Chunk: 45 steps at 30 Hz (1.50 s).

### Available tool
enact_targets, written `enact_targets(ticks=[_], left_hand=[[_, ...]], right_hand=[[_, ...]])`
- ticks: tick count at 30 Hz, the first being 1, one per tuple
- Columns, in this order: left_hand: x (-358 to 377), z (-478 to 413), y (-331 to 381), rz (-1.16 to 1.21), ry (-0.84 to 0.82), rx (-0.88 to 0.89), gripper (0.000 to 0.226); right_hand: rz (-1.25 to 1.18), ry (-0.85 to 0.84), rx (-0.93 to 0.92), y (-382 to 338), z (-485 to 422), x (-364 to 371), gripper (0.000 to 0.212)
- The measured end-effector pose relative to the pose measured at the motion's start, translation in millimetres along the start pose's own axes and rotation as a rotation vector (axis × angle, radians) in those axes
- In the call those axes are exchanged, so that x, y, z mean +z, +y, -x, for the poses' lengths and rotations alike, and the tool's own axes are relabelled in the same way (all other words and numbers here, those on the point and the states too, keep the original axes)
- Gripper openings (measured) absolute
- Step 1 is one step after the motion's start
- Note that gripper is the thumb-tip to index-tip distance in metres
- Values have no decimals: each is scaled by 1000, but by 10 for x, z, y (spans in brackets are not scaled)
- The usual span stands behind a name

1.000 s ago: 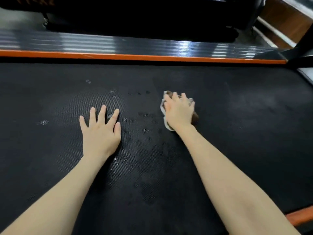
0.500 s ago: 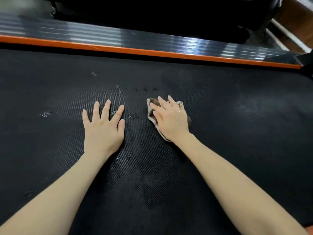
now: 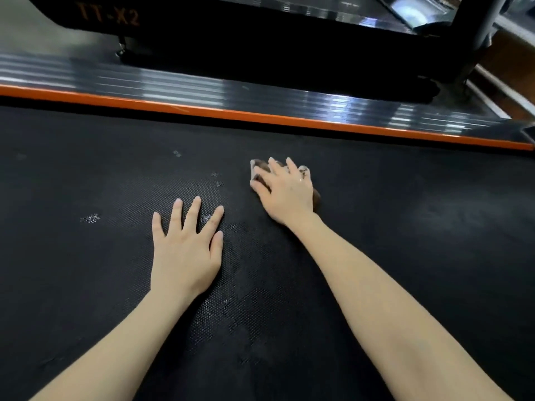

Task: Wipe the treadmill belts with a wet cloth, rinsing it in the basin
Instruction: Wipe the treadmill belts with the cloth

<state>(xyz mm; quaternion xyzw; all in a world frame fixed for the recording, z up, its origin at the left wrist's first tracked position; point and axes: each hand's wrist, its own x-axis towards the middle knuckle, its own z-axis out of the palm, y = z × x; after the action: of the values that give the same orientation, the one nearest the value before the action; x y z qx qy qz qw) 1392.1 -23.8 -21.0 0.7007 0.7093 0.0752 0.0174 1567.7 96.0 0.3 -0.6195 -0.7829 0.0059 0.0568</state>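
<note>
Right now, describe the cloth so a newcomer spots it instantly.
Find the black treadmill belt bordered by the orange strip. Near its middle, the right hand presses flat on a crumpled cloth. It is the only brown-and-white thing there; the left hand beside it covers bare belt.

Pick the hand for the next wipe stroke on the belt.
Right, probably: the right hand presses the cloth onto the belt beside white specks; the left hand lies flat, holding nothing.
</note>
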Motion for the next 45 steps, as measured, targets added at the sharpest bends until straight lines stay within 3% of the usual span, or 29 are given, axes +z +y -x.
enact_targets(ticks=[4,8,10,12,17,20,25,29,31,34,37,42,45], left_hand=[[4,14,0,-4,9,-3,57],[-11,-1,6,-8,0,6,56],[-13,-1,12,-10,-3,7,56],[-17,-3,17,-14,-9,11,56],[7,3,13,-22,2,5,54],[11,7,-6,-28,15,13,54],[16,7,12,-31,36,11,53],[25,3,23,-40,31,17,53],[23,6,19,-34,33,13,54],[15,15,19,-33,38,12,54],[13,11,-6,-30,40,20,53],[18,15,2,-6,31,12,55],[5,13,17,6,5,0,59]], right_hand=[[-16,-13,82,-21,-382,0,42],[-81,169,-237,-145,425,65,40],[-142,192,-384,-104,659,85,36],[-115,164,-419,-19,408,61,38],[11,-22,-84,-108,-678,76,41],[58,25,-90,56,-854,7,40],[70,133,478,1370,-679,-213,37],[-13,119,665,1250,-721,-225,39],[-17,111,569,848,-796,-187,33],[-31,126,195,56,-826,-33,25],[-40,100,-12,-220,-844,-39,33],[-56,59,104,99,-786,-16,36],[-62,75,9,-108,-446,22,33]])
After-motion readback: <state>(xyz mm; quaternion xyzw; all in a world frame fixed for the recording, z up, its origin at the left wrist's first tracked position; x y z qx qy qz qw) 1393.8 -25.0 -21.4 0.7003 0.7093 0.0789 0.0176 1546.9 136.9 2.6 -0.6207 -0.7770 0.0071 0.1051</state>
